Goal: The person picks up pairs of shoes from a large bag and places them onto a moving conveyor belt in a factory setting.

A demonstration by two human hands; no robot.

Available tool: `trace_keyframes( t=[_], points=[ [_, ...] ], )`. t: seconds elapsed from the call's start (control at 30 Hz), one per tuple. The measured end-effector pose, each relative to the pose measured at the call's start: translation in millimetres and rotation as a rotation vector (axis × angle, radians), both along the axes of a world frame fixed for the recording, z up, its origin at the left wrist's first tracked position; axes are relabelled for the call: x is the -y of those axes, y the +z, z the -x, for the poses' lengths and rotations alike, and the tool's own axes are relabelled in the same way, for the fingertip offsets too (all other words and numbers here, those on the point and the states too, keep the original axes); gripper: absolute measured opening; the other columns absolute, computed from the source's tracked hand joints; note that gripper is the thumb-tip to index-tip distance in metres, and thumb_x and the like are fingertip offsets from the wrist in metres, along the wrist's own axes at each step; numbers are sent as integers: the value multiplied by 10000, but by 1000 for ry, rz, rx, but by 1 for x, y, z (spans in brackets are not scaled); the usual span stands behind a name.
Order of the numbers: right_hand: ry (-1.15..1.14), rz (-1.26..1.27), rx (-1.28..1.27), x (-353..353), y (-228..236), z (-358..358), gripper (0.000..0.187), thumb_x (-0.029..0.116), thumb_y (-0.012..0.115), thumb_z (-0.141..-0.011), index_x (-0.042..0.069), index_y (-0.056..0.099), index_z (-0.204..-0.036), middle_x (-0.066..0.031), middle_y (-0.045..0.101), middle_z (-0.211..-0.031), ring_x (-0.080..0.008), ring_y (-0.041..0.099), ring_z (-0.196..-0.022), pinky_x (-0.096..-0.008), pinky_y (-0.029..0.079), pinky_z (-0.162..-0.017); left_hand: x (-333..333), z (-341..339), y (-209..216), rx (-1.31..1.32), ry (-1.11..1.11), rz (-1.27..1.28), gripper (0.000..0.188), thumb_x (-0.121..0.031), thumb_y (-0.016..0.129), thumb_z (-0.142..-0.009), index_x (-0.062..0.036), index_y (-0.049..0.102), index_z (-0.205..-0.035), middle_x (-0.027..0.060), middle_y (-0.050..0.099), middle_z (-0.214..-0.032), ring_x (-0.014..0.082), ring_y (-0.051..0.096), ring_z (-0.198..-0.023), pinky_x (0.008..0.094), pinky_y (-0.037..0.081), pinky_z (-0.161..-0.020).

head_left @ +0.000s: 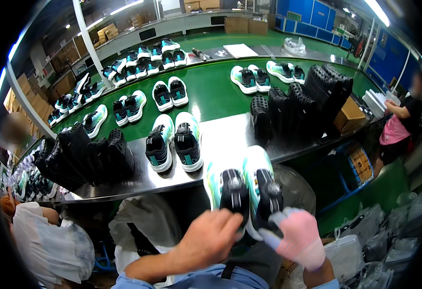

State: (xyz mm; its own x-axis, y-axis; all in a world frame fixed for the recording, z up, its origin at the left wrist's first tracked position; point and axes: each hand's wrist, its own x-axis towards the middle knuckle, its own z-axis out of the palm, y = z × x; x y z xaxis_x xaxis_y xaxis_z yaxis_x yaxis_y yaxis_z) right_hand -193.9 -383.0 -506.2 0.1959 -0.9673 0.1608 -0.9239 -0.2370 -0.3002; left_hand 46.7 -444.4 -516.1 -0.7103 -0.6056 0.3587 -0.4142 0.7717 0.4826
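Just over the near edge of the steel bench, I have a pair of white, teal and black sneakers side by side, toes pointing away. My left hand, bare, is closed on the heel of the left sneaker. In a pink and white glove, my right hand grips the heel of the right sneaker; its fingertips are partly blurred. Another pair, a left-hand sneaker and its mate, stands on the steel strip to the left, heels toward me.
Black ridged blocks stand at the right of the bench, with more black blocks at the left. Several sneaker pairs sit on the green belt. A person in a pink apron stands at right, near a cardboard box. Plastic bags lie lower right.
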Motion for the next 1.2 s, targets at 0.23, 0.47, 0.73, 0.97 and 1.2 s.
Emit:
trace_keyframes(
  t=[0.23,0.47,0.73,0.97,1.2],
  points=[
    [-19,-80,2,76,-11,-6,392,432,750,-867,47,694,-913,-183,680,-798,-383,688,-831,-486,549,-743,70,2,-25,0,75,37,377,-69,785,-825,0,609,-1151,176,613,-981,390,639,-919,472,528,-788],
    [-31,-46,2,125,-37,-12,401,425,745,-856,37,691,-938,-204,680,-809,-415,687,-830,-499,553,-751,107,7,-54,4,192,101,371,-52,780,-823,0,611,-1149,181,598,-981,387,633,-937,477,520,-812],
    [-130,21,-79,180,-63,-21,383,423,740,-866,67,693,-1000,-185,701,-885,-379,704,-887,-488,572,-807,152,29,-83,58,397,234,299,-17,723,-826,-7,576,-1086,189,581,-1000,396,609,-937,486,508,-822],
    [-294,228,-135,203,-88,-41,594,386,774,-865,81,606,-1346,-151,685,-1002,-337,695,-927,-465,559,-815,176,33,-88,91,550,143,310,0,701,-825,12,581,-1110,205,610,-1086,407,621,-995,495,525,-871],
    [-330,413,-35,165,-91,-37,686,319,795,-841,90,565,-1446,-170,618,-1282,-391,631,-1079,-488,540,-894,119,-64,-22,34,732,397,349,-68,818,-779,-51,685,-1101,140,638,-1113,352,597,-1028,439,512,-891]
  ],
)
